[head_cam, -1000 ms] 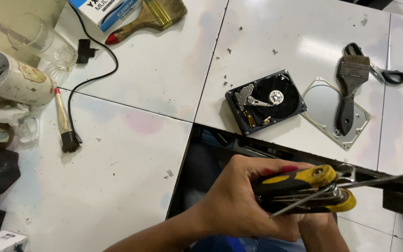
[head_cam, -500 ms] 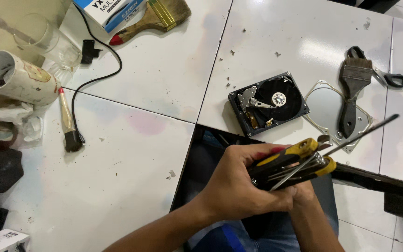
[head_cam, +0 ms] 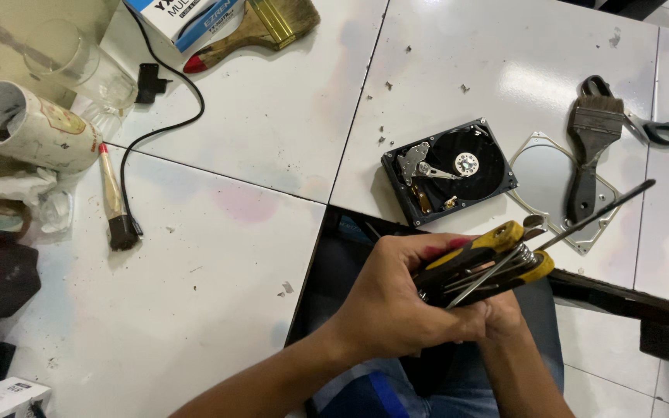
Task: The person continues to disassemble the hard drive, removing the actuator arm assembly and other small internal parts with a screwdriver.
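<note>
Down at the near edge of the tabletop (head_cam: 218, 310), both hands are wrapped around a folding key set (head_cam: 483, 262) with yellow and black handles, the left hand (head_cam: 396, 298) closed over its body, the right hand (head_cam: 501, 317) tucked under it and mostly hidden. One long key now sticks out up and to the right, further unfolded than half a second ago, and the tool has turned a little. Just beyond the hands lies the opened hard drive (head_cam: 449, 170), its metal cover (head_cam: 545, 179) beside it under a dark brush (head_cam: 588, 151), untouched.
</note>
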